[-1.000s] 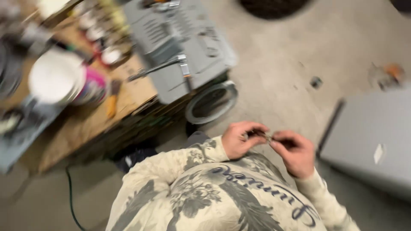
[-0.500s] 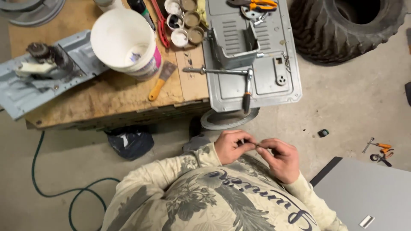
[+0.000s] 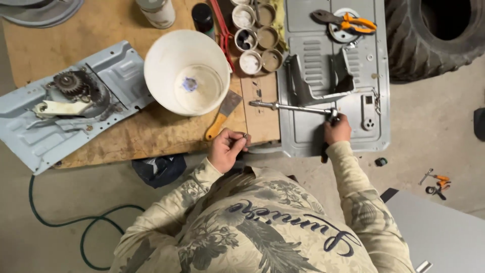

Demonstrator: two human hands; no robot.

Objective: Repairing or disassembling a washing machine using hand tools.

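My left hand (image 3: pixel 226 148) pinches a small metal ring-like part (image 3: pixel 244 135) between its fingertips, just off the near edge of the wooden worktop (image 3: pixel 116 136). My right hand (image 3: pixel 337 129) is closed around the black grip of a long ratchet wrench (image 3: pixel 290 107). The wrench lies across a grey sheet-metal panel (image 3: pixel 376 86) at the worktop's right end. A scraper with an orange handle (image 3: pixel 221 121) lies right beside my left hand.
A white bucket (image 3: pixel 186 71) stands mid-table, with several small cups (image 3: pixel 255 40) behind it. A second grey panel with a gear mechanism (image 3: pixel 70 101) lies at the left. Orange pliers (image 3: pixel 348 21) rest on the right panel. A large tyre (image 3: pixel 434 40), a green cable (image 3: pixel 76 222) and small tools (image 3: pixel 435 183) are on the floor.
My hands were together at my chest on the small part. They have separated: the right reached forward and closed on the wrench, the left kept the part. The view moved closer to the table.
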